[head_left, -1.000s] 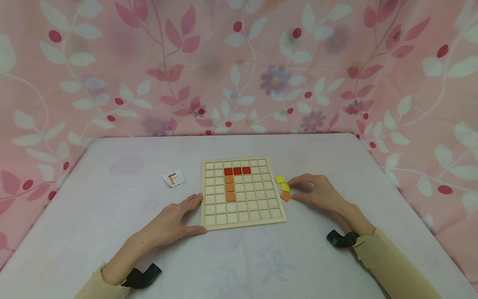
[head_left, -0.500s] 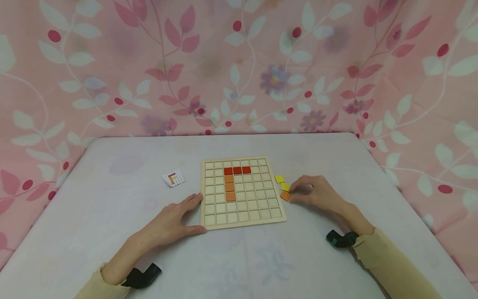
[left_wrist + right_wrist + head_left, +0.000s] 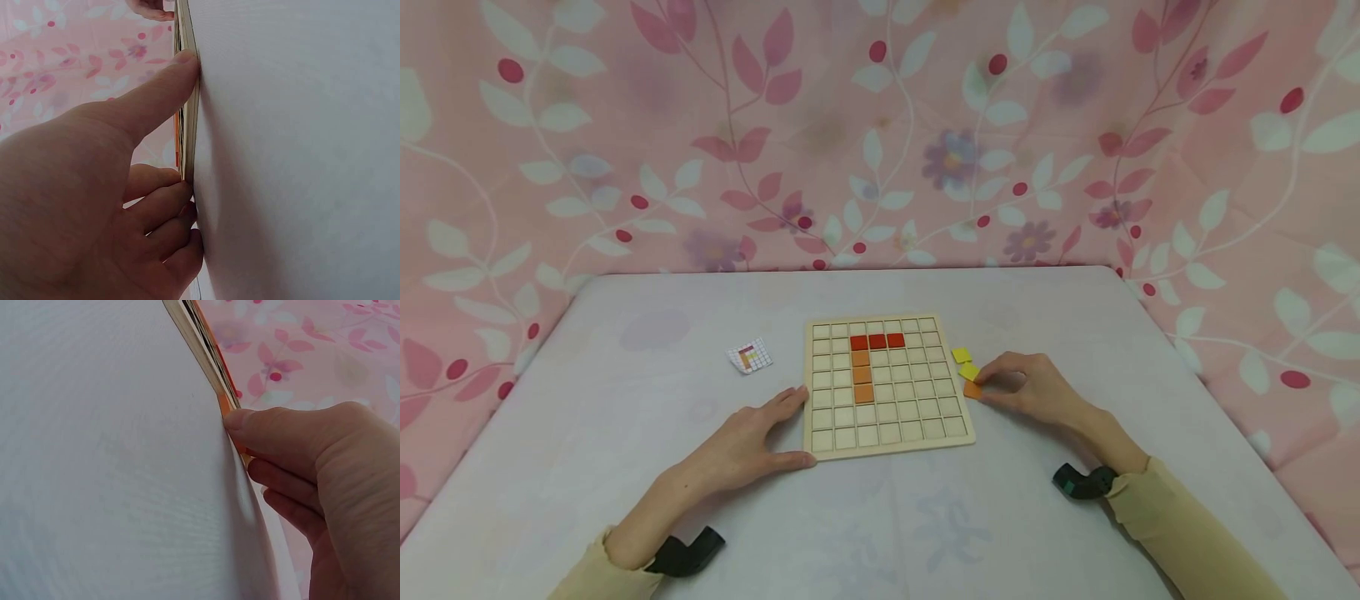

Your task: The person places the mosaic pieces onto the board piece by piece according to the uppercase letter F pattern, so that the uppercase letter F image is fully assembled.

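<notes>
A square wooden grid board (image 3: 906, 412) lies flat on the table. Set in its cells are several red tiles (image 3: 877, 342) in a row and several orange tiles (image 3: 862, 375) in a column below. Against the board's left edge and near corner rests my left hand (image 3: 737, 450), thumb and fingers spread along the side; the left wrist view shows the thumb tip on the board's edge (image 3: 192, 119). Right of the board, my right hand (image 3: 1037, 387) pinches a loose orange tile (image 3: 972, 390) between thumb and index finger. Two yellow tiles (image 3: 962, 356) lie just beyond it.
A small paper card (image 3: 749, 357) with a coloured grid pattern lies left of the board. White cloth covers the table (image 3: 880, 533), and a pink floral curtain (image 3: 820, 142) hangs behind it. Black wrist cameras (image 3: 687, 552) sit on both wrists.
My right thumb and index finger have closed on the orange tile, which has turned slightly and shifted a little toward the board. The nearer yellow tile has also shifted slightly. My left hand stays put.
</notes>
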`<state>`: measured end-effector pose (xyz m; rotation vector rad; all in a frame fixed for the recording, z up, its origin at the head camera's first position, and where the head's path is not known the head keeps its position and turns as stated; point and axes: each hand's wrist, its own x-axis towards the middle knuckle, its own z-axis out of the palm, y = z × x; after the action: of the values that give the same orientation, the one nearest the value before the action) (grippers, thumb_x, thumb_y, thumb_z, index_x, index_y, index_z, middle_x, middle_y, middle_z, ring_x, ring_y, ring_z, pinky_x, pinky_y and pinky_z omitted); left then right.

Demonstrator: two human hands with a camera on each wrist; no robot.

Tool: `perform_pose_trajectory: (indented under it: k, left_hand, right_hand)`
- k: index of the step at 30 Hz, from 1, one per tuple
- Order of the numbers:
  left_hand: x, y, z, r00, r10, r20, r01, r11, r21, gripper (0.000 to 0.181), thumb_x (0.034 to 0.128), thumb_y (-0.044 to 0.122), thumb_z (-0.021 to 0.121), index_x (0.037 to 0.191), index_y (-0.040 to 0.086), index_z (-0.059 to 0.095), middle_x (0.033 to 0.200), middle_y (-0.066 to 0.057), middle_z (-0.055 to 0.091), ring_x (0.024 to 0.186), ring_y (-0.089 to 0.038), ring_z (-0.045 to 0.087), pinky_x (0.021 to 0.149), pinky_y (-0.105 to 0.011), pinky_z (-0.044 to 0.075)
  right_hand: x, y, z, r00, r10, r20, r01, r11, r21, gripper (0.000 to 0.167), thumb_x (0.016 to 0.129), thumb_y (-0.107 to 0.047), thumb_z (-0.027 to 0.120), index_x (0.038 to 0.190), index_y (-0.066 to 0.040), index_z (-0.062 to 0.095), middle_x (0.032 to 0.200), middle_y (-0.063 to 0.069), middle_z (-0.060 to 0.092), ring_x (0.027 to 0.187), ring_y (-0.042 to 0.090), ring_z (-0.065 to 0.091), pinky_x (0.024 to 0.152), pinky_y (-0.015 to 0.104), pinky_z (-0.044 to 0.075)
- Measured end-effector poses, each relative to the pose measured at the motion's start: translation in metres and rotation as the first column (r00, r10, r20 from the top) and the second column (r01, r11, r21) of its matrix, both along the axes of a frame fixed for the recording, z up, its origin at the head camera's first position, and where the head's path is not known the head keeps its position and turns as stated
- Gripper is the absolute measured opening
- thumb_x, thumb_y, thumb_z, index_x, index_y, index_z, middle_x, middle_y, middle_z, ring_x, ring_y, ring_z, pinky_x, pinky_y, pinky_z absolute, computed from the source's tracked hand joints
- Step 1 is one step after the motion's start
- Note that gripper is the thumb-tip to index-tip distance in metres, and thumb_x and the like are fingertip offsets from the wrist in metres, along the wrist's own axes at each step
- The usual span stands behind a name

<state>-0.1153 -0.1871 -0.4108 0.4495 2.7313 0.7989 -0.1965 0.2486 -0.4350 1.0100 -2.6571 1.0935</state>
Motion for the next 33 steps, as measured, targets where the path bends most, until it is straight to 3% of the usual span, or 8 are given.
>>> perform_pose_trajectory:
  k: [7, 13, 29, 33]
  left_hand:
    - [0.000, 0.000, 0.000, 1.000, -0.001, -0.003, 0.001, 1.000, -0.002, 0.098, 0.0791, 0.055, 0.079, 0.157, 0.016, 0.035, 0.161, -0.012, 0.034, 0.147, -0.036, 0.033, 0.114, -0.056, 0.035]
    - [0.000, 0.000, 0.000, 1.000, 0.002, 0.000, -0.002, 1.000, -0.004, 0.098, 0.0790, 0.056, 0.079, 0.157, 0.016, 0.035, 0.161, -0.012, 0.034, 0.147, -0.036, 0.034, 0.113, -0.056, 0.035]
    - [-0.001, 0.000, -0.001, 1.000, 0.004, -0.005, -0.004, 1.000, -0.003, 0.098, 0.0789, 0.056, 0.079, 0.157, 0.016, 0.035, 0.161, -0.012, 0.034, 0.147, -0.036, 0.034, 0.114, -0.056, 0.035]
    - [0.000, 0.000, 0.000, 1.000, 0.004, -0.002, -0.004, 1.000, -0.006, 0.098, 0.0793, 0.055, 0.079, 0.157, 0.015, 0.035, 0.161, -0.012, 0.034, 0.147, -0.036, 0.034, 0.114, -0.057, 0.035]
  right_hand:
    - [0.010, -0.010, 0.016, 1.000, -0.006, 0.001, 0.006, 1.000, -0.011, 0.028, 0.073, 0.005, 0.085, 0.099, -0.002, 0.076, 0.096, 0.009, 0.076, 0.096, 0.029, 0.069, 0.091, 0.014, 0.047]
    - [0.018, -0.016, 0.029, 1.000, 0.006, -0.005, -0.006, 1.000, -0.026, 0.028, 0.073, 0.005, 0.085, 0.098, -0.001, 0.076, 0.095, 0.011, 0.075, 0.094, 0.031, 0.069, 0.090, 0.015, 0.048]
    - [0.017, -0.014, 0.029, 1.000, 0.009, -0.005, -0.010, 0.999, -0.039, 0.029, 0.072, 0.007, 0.084, 0.098, -0.001, 0.076, 0.095, 0.010, 0.076, 0.094, 0.030, 0.069, 0.090, 0.016, 0.048]
    - [0.005, -0.003, 0.019, 1.000, -0.002, 0.004, 0.002, 0.999, -0.044, 0.028, 0.075, -0.004, 0.087, 0.101, -0.011, 0.077, 0.096, -0.001, 0.076, 0.096, 0.019, 0.070, 0.092, 0.016, 0.048]
